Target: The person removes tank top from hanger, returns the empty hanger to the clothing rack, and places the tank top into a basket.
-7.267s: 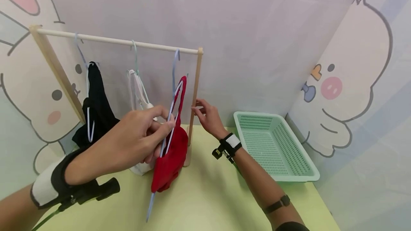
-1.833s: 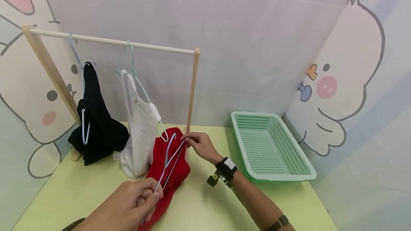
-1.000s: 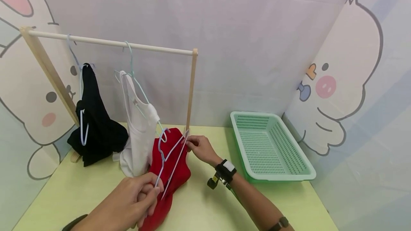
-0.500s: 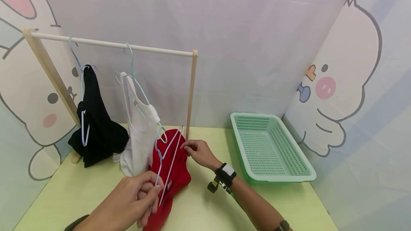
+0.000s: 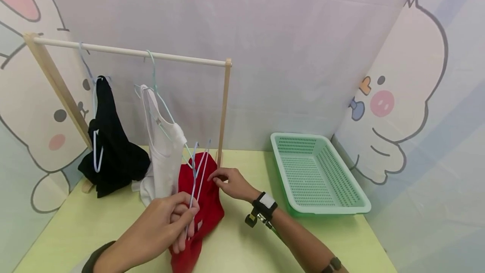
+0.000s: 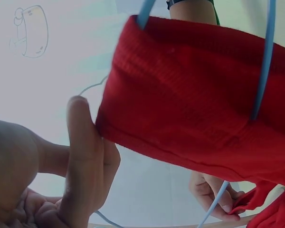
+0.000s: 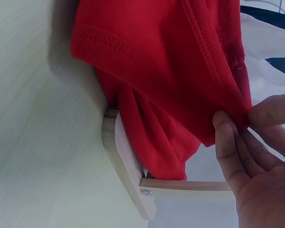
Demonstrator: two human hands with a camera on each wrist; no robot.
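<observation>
Rack: a white bar on wooden posts, the clothes rack (image 5: 129, 51) standing on the pale yellow table (image 5: 242, 245) before a pale cloth wall (image 5: 288, 62).
Left hand: the left hand (image 5: 163, 224) is in front of the clothes rack, lower than its bar; thumb and fingers close together, pinching the blue hanger (image 5: 194, 172) by one of its arms.
Right hand: the right hand (image 5: 233, 185) is just beside the foot of the rack's right post; thumb and fingertips nip an edge of the red garment (image 5: 212, 205), as the right wrist view shows.
Red garment: in front of the clothes rack, at the right post's lower end, off the bar; in the left wrist view one blue arm runs into the cloth at a corner and another crosses it.
Blue hanger: in front of the rack, its hook upward, well below the bar.
White garment: the white garment (image 5: 163, 155) hangs from the rack's bar on a pale green hanger (image 5: 154, 73), between the posts.
Black garment: the black garment (image 5: 110, 138) hangs on another hanger, near the rack's left post.
Basket: a light green basket (image 5: 329, 210) is on the table, to the right of the clothes rack.
Wrists: a dark strap (image 5: 265, 204) with a small camera (image 5: 251, 219) sits on the right wrist, in front of the rack.
</observation>
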